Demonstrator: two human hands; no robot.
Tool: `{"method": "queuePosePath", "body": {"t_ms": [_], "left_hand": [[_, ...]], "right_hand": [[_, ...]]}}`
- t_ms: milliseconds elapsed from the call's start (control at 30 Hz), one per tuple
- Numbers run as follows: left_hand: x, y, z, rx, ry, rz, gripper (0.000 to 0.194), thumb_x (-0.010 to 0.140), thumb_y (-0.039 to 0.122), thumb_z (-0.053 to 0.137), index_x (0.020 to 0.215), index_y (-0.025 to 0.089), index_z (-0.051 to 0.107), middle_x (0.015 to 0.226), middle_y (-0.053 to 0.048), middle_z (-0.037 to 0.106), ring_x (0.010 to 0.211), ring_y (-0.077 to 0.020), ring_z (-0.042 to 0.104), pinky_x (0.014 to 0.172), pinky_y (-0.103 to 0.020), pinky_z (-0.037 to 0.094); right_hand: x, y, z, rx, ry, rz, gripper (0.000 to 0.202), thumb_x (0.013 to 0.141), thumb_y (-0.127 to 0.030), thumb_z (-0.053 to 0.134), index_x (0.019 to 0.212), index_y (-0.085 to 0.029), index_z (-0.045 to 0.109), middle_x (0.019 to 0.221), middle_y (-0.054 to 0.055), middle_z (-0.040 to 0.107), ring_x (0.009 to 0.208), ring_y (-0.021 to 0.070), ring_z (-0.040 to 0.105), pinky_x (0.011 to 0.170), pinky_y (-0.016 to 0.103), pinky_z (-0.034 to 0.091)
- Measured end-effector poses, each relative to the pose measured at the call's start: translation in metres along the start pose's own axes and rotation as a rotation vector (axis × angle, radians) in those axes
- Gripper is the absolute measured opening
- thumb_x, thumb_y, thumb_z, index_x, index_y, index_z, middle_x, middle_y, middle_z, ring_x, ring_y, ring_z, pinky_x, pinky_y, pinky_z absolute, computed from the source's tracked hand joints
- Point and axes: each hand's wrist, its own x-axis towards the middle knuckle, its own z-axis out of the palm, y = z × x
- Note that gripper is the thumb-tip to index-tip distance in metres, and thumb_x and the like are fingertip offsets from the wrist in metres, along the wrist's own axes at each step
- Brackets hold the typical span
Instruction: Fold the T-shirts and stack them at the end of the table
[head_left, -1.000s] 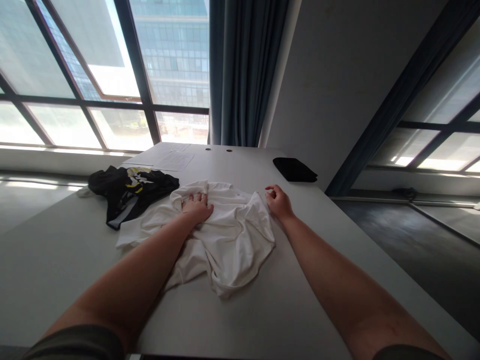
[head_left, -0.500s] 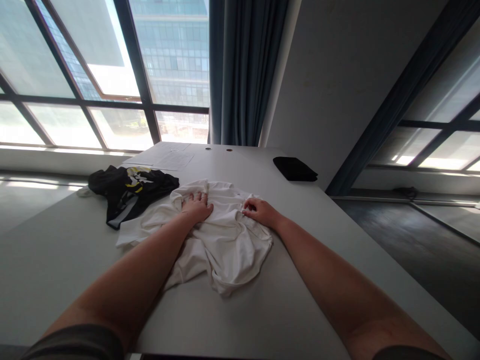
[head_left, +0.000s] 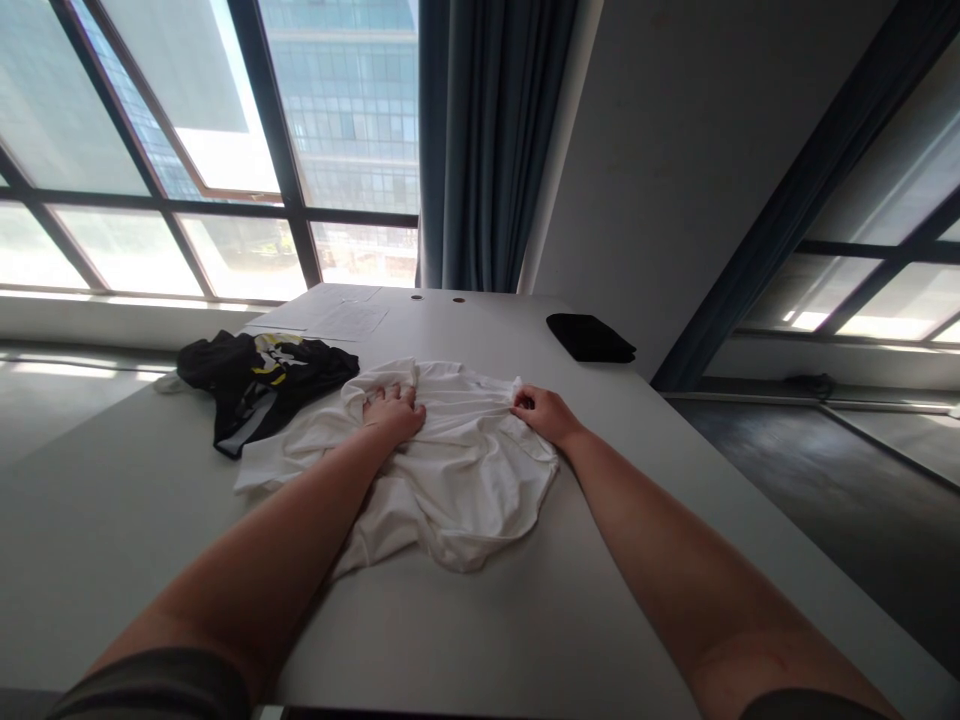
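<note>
- Bright windows (head_left: 345,110) behind, dimmer light over the near end of the bench (head_left: 525,640); judge creases by feel as well as by eye.
- On the bench, below and between both hands: white shirt (head_left: 480,490), rumpled, with looser folds on the near side.
- Left hand (head_left: 394,415) laid on the upper left part of the shirt, fingers spread, gripping nothing visible; apparently an anchor. Press evenly through the palm, without dragging cloth along.
- Right hand (head_left: 546,412) at the upper right edge, fingers curled and pinched on the cloth; cannot tell the number of layers caught.
- Straight creases between the hands, probably a sign of tension. Draw the edge sideways, low and steady, rather than lifting.
- Pinch firmly but over a small area; soft cloth like this likely to slip or bunch.
- Avoid yanking: risk of twisting the near folds and shifting the anchored part.
- Mind the black garment (head_left: 277,385) close by the shirt's left side; cannot tell whether touching.
- Black item (head_left: 590,338) beyond the right hand, apart from the shirt; no need to disturb.
</note>
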Motion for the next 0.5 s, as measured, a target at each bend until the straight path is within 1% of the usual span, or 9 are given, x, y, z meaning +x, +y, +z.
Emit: {"method": "queuePosePath", "body": {"t_ms": [67, 133, 200, 233, 267, 333, 400, 433, 500], "left_hand": [[0.0, 0.001, 0.0, 0.005, 0.0, -0.001, 0.069, 0.096, 0.057, 0.034, 0.158, 0.027, 0.041, 0.17, -0.011, 0.03, 0.153, -0.0438, 0.026, 0.117, -0.066, 0.026], [0.0, 0.001, 0.0, 0.01, 0.001, -0.004, 0.068, 0.096, 0.056, 0.034, 0.158, 0.027, 0.042, 0.169, -0.011, 0.031, 0.153, -0.044, 0.026, 0.117, -0.066, 0.027], [0.001, 0.0, 0.001, 0.009, 0.003, -0.008, 0.068, 0.096, 0.057, 0.034, 0.157, 0.028, 0.043, 0.169, -0.011, 0.032, 0.153, -0.0437, 0.026, 0.117, -0.066, 0.027], [0.001, 0.0, 0.001, 0.007, 0.006, -0.01, 0.068, 0.096, 0.057, 0.034, 0.157, 0.029, 0.044, 0.169, -0.011, 0.032, 0.153, -0.0434, 0.026, 0.117, -0.066, 0.026], [0.001, -0.001, 0.002, 0.004, 0.011, -0.009, 0.067, 0.096, 0.057, 0.035, 0.156, 0.029, 0.044, 0.169, -0.01, 0.033, 0.153, -0.0431, 0.027, 0.118, -0.066, 0.026], [0.001, -0.001, 0.003, 0.001, 0.021, -0.006, 0.066, 0.096, 0.057, 0.035, 0.156, 0.03, 0.045, 0.168, -0.01, 0.034, 0.153, -0.0428, 0.027, 0.118, -0.066, 0.026], [0.001, -0.001, 0.002, -0.001, 0.027, -0.003, 0.066, 0.096, 0.056, 0.035, 0.155, 0.029, 0.046, 0.168, -0.01, 0.035, 0.152, -0.0429, 0.028, 0.118, -0.066, 0.026], [0.0, -0.001, 0.002, -0.001, 0.026, -0.001, 0.066, 0.096, 0.056, 0.035, 0.156, 0.029, 0.045, 0.168, -0.011, 0.035, 0.152, -0.0431, 0.028, 0.118, -0.066, 0.025], [-0.001, -0.001, 0.0, 0.001, 0.02, 0.002, 0.067, 0.096, 0.057, 0.035, 0.157, 0.028, 0.044, 0.168, -0.011, 0.034, 0.152, -0.0436, 0.028, 0.117, -0.066, 0.026]], "right_hand": [[0.002, 0.005, 0.0, -0.018, 0.08, 0.019, 0.009, 0.077, -0.03, 0.068, 0.079, -0.022, 0.068, 0.073, 0.001, 0.066, 0.068, 0.0178, 0.057, 0.067, 0.029, 0.043], [0.005, 0.016, -0.004, -0.06, 0.266, 0.089, 0.006, 0.077, -0.026, 0.064, 0.079, -0.022, 0.067, 0.073, 0.002, 0.066, 0.069, 0.0193, 0.057, 0.069, 0.03, 0.044], [0.006, 0.034, -0.013, -0.107, 0.495, 0.218, 0.006, 0.077, -0.024, 0.06, 0.08, -0.022, 0.065, 0.075, 0.005, 0.066, 0.071, 0.0212, 0.057, 0.072, 0.032, 0.045], [0.006, 0.045, -0.019, -0.123, 0.588, 0.301, 0.007, 0.077, -0.024, 0.059, 0.081, -0.021, 0.065, 0.077, 0.006, 0.066, 0.072, 0.0222, 0.057, 0.073, 0.033, 0.045], [0.005, 0.057, -0.025, -0.13, 0.651, 0.376, 0.009, 0.077, -0.023, 0.058, 0.083, -0.021, 0.065, 0.078, 0.006, 0.066, 0.073, 0.0229, 0.057, 0.074, 0.035, 0.046], [0.003, 0.077, -0.038, -0.13, 0.705, 0.497, 0.012, 0.075, -0.021, 0.057, 0.084, -0.02, 0.065, 0.082, 0.008, 0.066, 0.076, 0.0244, 0.057, 0.078, 0.038, 0.047], [0.001, 0.089, -0.049, -0.14, 0.764, 0.541, 0.018, 0.071, -0.017, 0.054, 0.085, -0.019, 0.066, 0.09, 0.011, 0.066, 0.084, 0.0267, 0.059, 0.085, 0.041, 0.048], [0.001, 0.09, -0.053, -0.155, 0.799, 0.531, 0.021, 0.07, -0.015, 0.052, 0.086, -0.018, 0.066, 0.094, 0.013, 0.066, 0.09, 0.0282, 0.06, 0.089, 0.043, 0.048], [0.002, 0.081, -0.057, -0.202, 0.851, 0.434, 0.027, 0.071, -0.013, 0.05, 0.092, -0.016, 0.067, 0.104, 0.017, 0.066, 0.103, 0.0311, 0.059, 0.098, 0.047, 0.046]]}}
